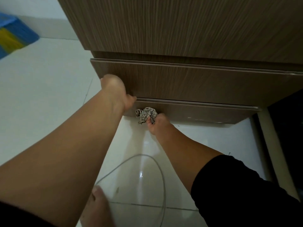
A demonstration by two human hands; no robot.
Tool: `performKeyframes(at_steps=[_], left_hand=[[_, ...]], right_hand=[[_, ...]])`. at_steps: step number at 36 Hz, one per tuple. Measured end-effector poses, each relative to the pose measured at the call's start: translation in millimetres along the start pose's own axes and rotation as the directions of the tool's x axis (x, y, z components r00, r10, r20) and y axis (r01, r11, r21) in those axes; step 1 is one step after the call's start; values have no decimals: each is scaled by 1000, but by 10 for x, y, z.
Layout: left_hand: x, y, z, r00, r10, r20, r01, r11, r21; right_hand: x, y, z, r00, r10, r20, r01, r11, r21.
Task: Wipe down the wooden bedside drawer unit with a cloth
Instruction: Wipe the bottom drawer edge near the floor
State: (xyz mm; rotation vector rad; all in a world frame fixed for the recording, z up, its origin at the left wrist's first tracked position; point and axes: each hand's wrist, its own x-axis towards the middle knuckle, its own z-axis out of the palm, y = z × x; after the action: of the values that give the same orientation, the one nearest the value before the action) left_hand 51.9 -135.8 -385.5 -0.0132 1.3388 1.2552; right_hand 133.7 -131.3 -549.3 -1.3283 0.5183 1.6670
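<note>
Bare white floor (49,95) is lying open before the wooden drawer unit (196,82); left hand (114,90) is gripping its left edge, right hand (157,124) is clamping a crumpled checked cloth (146,114) against its lowest front.

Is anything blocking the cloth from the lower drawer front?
Nothing visible. The right hand already presses the cloth against the lower drawer; the left hand grips the upper drawer's corner, clear of it.
</note>
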Motion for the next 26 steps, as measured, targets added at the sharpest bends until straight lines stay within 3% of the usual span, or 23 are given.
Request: performKeyframes(at_steps=[12, 17, 21, 26], left_hand=[[0, -316, 212, 996, 77, -37, -75, 995, 68], [-51, -514, 375, 994, 89, -62, -80, 989, 123], [-114, -705, 587, 991, 97, -89, -86, 988, 128], [-149, -966, 796, 975, 194, -110, -153, 941, 301]], right_hand=[[42, -697, -396, 998, -24, -53, 23, 1000, -6], [90, -1014, -658, 989, -146, -1, 146, 989, -10], [147, -1309, -820, 993, -98, -70, 102, 993, 55], [84, -1652, -1041, 983, -129, -130, 141, 986, 92]])
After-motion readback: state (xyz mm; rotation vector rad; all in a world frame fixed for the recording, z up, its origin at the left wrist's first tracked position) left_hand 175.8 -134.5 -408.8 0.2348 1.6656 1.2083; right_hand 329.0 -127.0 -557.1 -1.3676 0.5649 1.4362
